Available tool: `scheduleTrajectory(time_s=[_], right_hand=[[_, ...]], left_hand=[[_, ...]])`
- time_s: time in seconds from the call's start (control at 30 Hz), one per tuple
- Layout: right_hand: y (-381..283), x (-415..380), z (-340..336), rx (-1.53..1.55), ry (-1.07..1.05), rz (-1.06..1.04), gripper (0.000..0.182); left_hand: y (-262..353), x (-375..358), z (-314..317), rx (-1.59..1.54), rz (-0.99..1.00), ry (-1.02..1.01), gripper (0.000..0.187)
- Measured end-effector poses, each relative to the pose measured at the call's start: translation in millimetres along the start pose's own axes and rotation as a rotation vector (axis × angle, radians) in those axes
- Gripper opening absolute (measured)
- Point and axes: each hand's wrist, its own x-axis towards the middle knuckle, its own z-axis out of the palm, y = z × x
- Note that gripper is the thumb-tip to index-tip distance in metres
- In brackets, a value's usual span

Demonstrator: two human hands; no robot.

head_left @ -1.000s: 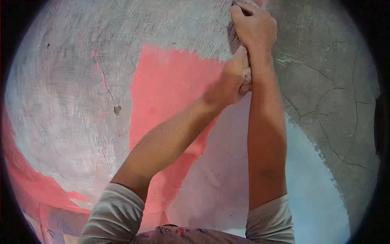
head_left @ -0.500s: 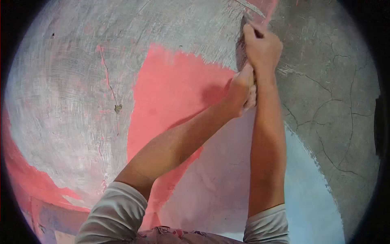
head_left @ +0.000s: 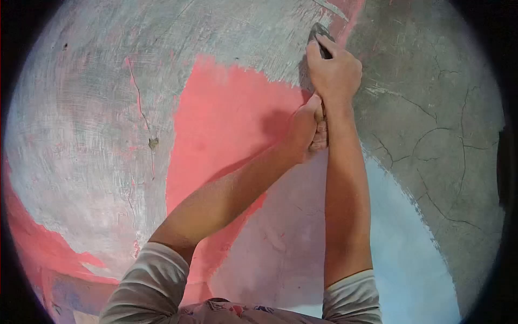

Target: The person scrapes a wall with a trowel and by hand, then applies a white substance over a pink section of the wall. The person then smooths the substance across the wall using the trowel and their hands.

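Note:
My right hand (head_left: pixel 335 73) is closed around a dark, flat-looking tool (head_left: pixel 319 33), whose end shows beyond the fingers against the scraped grey and pink surface. Just below it and to the left, my left hand (head_left: pixel 310 129) is wrapped round something that I cannot make out, close against my right wrist. A pink painted patch (head_left: pixel 232 116) with a ragged upper edge lies to the left of both hands.
Scraped whitish-grey surface (head_left: pixel 97 124) spreads over the left, with a thin crack and a small chipped spot. Bare cracked grey surface (head_left: pixel 431 119) is on the right. Mauve (head_left: pixel 280 243) and light blue (head_left: pixel 404 254) painted areas lie lower down.
Both hands have shifted to the left in view and slightly down. The dark tool's end shows more clearly beyond my right hand.

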Motion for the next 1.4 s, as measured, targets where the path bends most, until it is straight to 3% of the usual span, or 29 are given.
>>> scheduleTrajectory(time_s=[0.2,0.3,0.33,0.4,0.47,0.53,0.6,0.7,0.8,0.9,0.93,1.03,1.2,1.3,1.33,1.4], right_hand=[[1.2,57.4,2.6,0.072,0.037,0.077,0.046],[1.5,32.9,7.1,0.069,0.052,0.065,0.045],[-1.4,13.5,6.2,0.087,0.028,0.075,0.043],[-13.5,-36.7,2.4,0.058,0.006,0.068,0.041],[-2.5,-89.8,19.8,0.296,0.054,-0.069,0.042],[-14.4,-135.7,3.7,0.278,-0.110,-0.086,0.049],[-21.5,-185.9,-8.1,0.464,-0.203,-0.028,0.057],[-35.8,-237.0,-46.5,0.519,-0.314,0.084,0.060],[-53.8,-313.7,-57.5,0.760,-0.147,0.357,0.067],[-81.9,-375.1,-62.3,0.964,-0.146,0.549,0.071],[-86.4,-384.0,-58.3,1.031,-0.168,0.604,0.071],[-87.5,-377.0,-63.8,1.002,-0.228,0.650,0.069],[-66.9,-322.8,-71.5,0.984,-0.239,0.678,0.060],[-68.1,-312.8,-47.5,0.960,0.034,0.506,0.054],[-67.2,-308.0,-51.3,0.994,0.028,0.557,0.050],[-60.2,-295.6,-55.8,0.957,-0.014,0.583,0.048]], left_hand=[[45.1,45.5,35.6,0.091,-0.076,0.087,0.056],[24.4,34.8,5.7,0.066,0.000,-0.105,0.051],[14.9,17.9,-3.5,0.098,0.021,-0.093,0.051],[9.9,-30.7,6.5,0.082,-0.137,0.268,0.050],[-10.8,-62.1,-48.1,0.117,-0.138,0.147,0.052],[-23.1,-100.3,-56.5,0.296,-0.102,0.364,0.049],[-49.0,-138.5,-98.6,0.494,0.014,0.384,0.039],[-40.1,-176.5,-64.0,0.783,-0.033,0.587,0.032],[-57.6,-194.9,-110.6,0.721,0.253,0.454,0.028],[-38.6,-205.9,-103.3,0.500,0.130,0.270,0.030],[-34.8,-197.6,-86.8,0.594,0.161,0.287,0.023],[-35.0,-182.8,-84.5,0.751,0.209,0.379,0.029],[7.6,-163.9,-45.1,1.297,-0.058,0.291,0.038],[25.7,-151.8,-36.7,1.759,0.182,0.102,0.034],[40.4,-155.8,-24.7,1.890,0.139,0.237,0.045],[64.3,-157.9,-11.3,2.253,0.436,0.304,0.052]])
